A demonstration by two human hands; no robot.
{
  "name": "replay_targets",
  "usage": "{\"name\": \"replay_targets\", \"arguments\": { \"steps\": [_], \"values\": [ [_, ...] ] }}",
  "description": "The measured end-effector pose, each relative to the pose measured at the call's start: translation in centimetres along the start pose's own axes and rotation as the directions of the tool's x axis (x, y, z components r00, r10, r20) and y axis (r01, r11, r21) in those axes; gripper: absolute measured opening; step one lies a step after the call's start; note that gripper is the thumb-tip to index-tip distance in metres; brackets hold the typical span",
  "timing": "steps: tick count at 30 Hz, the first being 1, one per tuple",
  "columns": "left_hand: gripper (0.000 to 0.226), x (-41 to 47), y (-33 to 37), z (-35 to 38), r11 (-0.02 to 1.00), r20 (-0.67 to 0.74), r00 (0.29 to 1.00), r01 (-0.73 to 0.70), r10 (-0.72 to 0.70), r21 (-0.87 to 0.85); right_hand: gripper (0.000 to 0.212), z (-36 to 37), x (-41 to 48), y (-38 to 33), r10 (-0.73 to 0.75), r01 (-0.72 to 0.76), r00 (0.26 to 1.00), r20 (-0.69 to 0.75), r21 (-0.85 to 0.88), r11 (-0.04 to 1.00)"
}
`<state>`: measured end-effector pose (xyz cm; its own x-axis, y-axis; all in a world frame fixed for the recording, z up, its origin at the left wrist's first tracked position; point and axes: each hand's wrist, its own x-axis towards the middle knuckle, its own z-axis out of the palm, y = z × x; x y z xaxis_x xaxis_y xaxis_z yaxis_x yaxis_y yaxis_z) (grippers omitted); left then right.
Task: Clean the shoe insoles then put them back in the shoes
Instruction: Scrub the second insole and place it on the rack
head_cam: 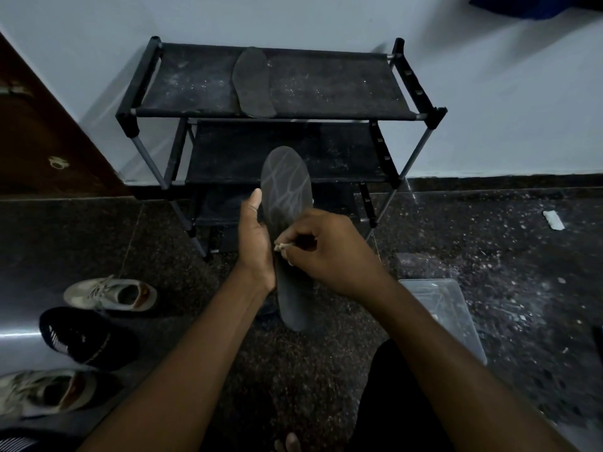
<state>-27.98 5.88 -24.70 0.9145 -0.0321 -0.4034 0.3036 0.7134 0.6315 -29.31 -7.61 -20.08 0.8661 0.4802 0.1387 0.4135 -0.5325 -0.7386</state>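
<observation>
Insoles are seen at two places from the head camera. The held insole [285, 187], dark with pale branching streaks on its front half, is kept in the air in front of the shoe rack [195, 83], its toe end pointing away from the person. It is gripped along its left edge by the left hand [256, 243], with the thumb raised beside it and the fingers hidden behind it. The right hand [326, 252] is curled, and a small pale object [281, 246] is pinched at its fingertips and pressed against the middle of the insole; whether it is a cloth or a brush cannot be told.

The second insole [253, 83] is laid flat on the dusty top shelf of the rack, its near end overhanging the front bar.

On the dark speckled floor [489, 256], three shoes are lined up at the left: a pale sneaker [111, 293], a black shoe [78, 337] and another pale sneaker [42, 391]. A clear plastic container [440, 308] is set on the floor under the right forearm. A brown door [39, 141] is seen at the far left.
</observation>
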Motion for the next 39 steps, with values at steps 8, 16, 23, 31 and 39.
{"name": "replay_targets", "arguments": {
  "steps": [8,16,23,31,39],
  "values": [
    [0.071,-0.5,0.0,0.0,0.999,0.077,0.996,0.045,-0.045,-0.003,0.007,-0.5,-0.1,0.2,0.021,-0.024,0.998,0.052,0.072,0.997],
    [0.074,0.1,0.3,-0.3,1.0,0.084,0.996,0.019,-0.017,-0.018,0.006,-0.5,-0.2,0.3,0.037,-0.04,0.999,0.036,0.063,0.997],
    [0.068,-0.1,0.3,0.0,0.998,0.031,1.0,-0.006,0.004,0.068,0.007,0.0,0.0,-0.2,0.024,-0.023,0.999,-0.023,0.013,1.0],
    [0.062,-0.7,0.3,0.8,0.997,0.071,0.997,0.022,-0.028,0.077,0.008,-0.7,0.1,0.4,0.058,-0.058,0.995,-0.081,0.002,0.998],
    [0.062,-1.1,0.8,0.9,0.996,0.051,0.998,0.019,-0.023,0.082,0.007,-0.5,-0.2,0.2,0.038,-0.038,0.999,-0.004,0.017,0.999]
  ]
}}
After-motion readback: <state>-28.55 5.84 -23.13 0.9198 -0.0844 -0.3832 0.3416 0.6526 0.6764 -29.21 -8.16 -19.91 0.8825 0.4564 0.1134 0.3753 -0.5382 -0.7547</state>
